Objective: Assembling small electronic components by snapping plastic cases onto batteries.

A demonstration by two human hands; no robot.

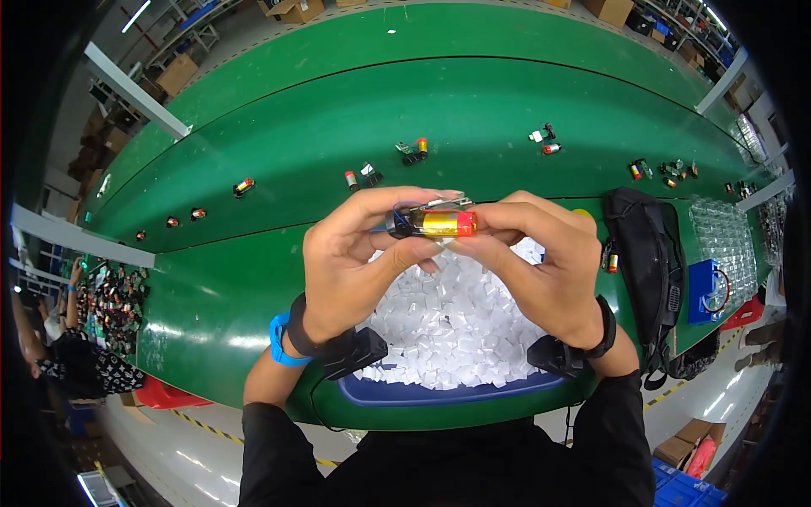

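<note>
Above the green bench [211,296] and blue tray [456,395] of white pieces [443,317], the left hand [348,253] pinches the battery unit [441,224] at its dark end, the right hand [553,262] at its red end; uneven pulling could strain its wires [405,205].

Black bag [644,262], toward right edge of green bench [211,308]; blue box [699,291], near right corner; clear plastic trays [725,241], just behind; cardboard box [302,10], beyond far edge.
</note>
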